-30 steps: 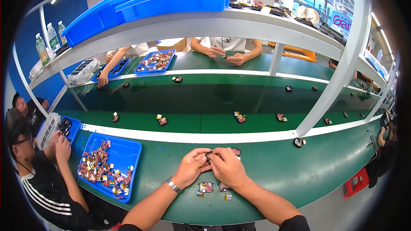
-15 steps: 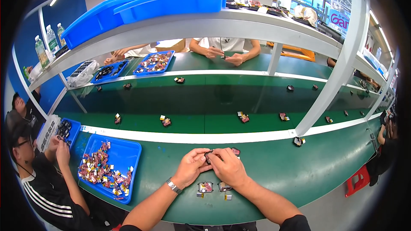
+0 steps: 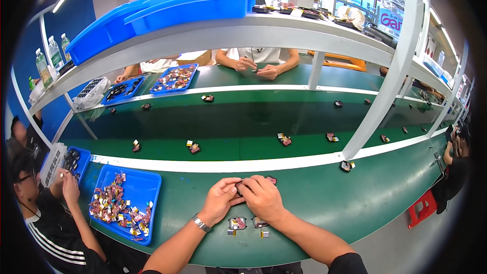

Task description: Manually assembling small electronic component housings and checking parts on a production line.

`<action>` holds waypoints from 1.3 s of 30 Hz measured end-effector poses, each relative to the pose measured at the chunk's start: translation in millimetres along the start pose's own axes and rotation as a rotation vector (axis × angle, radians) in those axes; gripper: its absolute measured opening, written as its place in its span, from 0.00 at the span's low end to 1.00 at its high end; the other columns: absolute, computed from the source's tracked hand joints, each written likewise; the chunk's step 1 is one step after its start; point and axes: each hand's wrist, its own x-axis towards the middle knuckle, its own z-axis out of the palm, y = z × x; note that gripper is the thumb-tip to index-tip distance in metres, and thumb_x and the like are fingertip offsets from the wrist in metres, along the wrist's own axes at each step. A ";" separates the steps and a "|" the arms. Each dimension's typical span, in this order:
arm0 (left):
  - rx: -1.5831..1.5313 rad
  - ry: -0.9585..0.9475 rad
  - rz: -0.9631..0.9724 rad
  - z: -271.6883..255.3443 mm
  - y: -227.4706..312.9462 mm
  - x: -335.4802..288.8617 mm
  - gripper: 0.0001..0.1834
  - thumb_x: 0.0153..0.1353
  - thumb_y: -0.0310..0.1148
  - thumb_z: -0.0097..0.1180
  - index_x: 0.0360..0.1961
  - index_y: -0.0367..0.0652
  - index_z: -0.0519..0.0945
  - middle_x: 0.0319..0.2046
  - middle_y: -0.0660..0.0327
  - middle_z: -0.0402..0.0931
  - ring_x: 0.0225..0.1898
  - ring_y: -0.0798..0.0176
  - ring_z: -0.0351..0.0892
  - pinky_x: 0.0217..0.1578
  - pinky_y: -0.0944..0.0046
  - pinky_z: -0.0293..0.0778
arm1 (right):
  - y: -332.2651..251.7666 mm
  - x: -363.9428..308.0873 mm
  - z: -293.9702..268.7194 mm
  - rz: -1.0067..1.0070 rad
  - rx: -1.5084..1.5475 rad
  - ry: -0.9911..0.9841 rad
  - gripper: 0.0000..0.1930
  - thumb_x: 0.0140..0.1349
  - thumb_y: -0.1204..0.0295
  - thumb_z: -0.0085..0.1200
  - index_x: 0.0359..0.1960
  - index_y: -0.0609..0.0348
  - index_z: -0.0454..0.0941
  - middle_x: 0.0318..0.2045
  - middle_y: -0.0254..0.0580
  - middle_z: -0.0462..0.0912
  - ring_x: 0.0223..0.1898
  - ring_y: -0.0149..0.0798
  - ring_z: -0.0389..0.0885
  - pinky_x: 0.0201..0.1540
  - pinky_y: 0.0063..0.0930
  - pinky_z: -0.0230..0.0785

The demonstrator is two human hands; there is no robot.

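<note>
Our left hand (image 3: 219, 202) and right hand (image 3: 263, 199) hold a small dark part (image 3: 239, 188) between them, over the green desk (image 3: 314, 203). Two dark-rimmed pieces (image 3: 237, 223) lie closer to us than our hands, and a blue tray (image 3: 140, 184) of bits (image 3: 109, 203) sits left of our hands.

Blk sleeves (image 3: 350, 265), silver L-wrist band (image 3: 201, 222), bare hands (image 3: 263, 200)

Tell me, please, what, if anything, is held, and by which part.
The left hand and right hand hold a small dark piece; where exactly, cannot be told.
</note>
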 end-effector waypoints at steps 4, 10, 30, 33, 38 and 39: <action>-0.013 0.006 0.030 -10.9 -2.0 2.2 0.15 0.70 0.26 0.49 0.57 0.37 0.69 0.49 0.56 0.77 0.49 0.61 0.79 0.51 0.57 0.78 | -7.2 5.9 0.1 0.115 0.149 -0.028 0.12 0.53 0.70 0.63 0.38 0.60 0.79 0.48 0.43 0.77 0.47 0.43 0.78 0.45 0.33 0.75; -0.029 0.067 0.087 4.2 9.5 3.2 0.22 0.70 0.28 0.48 0.64 0.38 0.63 0.62 0.50 0.68 0.60 0.52 0.72 0.59 0.48 0.71 | 43.9 23.8 17.8 0.202 0.261 -0.035 0.15 0.52 0.71 0.65 0.42 0.59 0.79 0.48 0.44 0.79 0.46 0.47 0.79 0.49 0.37 0.75; 0.419 0.102 -0.102 1.0 28.9 8.1 0.11 0.68 0.25 0.49 0.50 0.33 0.73 0.46 0.50 0.79 0.44 0.58 0.82 0.45 0.60 0.82 | 172.6 -58.7 -29.2 0.865 0.022 -0.043 0.27 0.51 0.67 0.68 0.50 0.65 0.73 0.46 0.53 0.77 0.49 0.54 0.75 0.54 0.42 0.68; 0.458 0.107 -0.066 1.5 36.9 17.9 0.11 0.68 0.24 0.48 0.49 0.33 0.74 0.45 0.50 0.80 0.42 0.61 0.82 0.43 0.62 0.82 | 179.4 -35.2 -4.0 0.873 -0.007 -0.026 0.33 0.48 0.61 0.71 0.52 0.66 0.72 0.47 0.54 0.79 0.51 0.55 0.75 0.54 0.43 0.68; 0.469 0.109 0.104 -8.3 14.1 20.4 0.10 0.68 0.25 0.49 0.47 0.33 0.76 0.38 0.53 0.81 0.33 0.65 0.81 0.34 0.68 0.79 | 202.6 -26.7 13.6 1.038 -0.024 0.072 0.23 0.48 0.67 0.70 0.44 0.63 0.75 0.37 0.45 0.84 0.41 0.51 0.81 0.47 0.42 0.72; 0.474 0.088 0.086 -5.2 15.6 19.4 0.09 0.68 0.26 0.49 0.46 0.33 0.76 0.38 0.54 0.81 0.32 0.66 0.81 0.33 0.69 0.78 | 203.5 -32.0 12.8 0.979 -0.042 0.150 0.19 0.49 0.70 0.68 0.40 0.63 0.76 0.33 0.43 0.84 0.37 0.50 0.82 0.44 0.42 0.73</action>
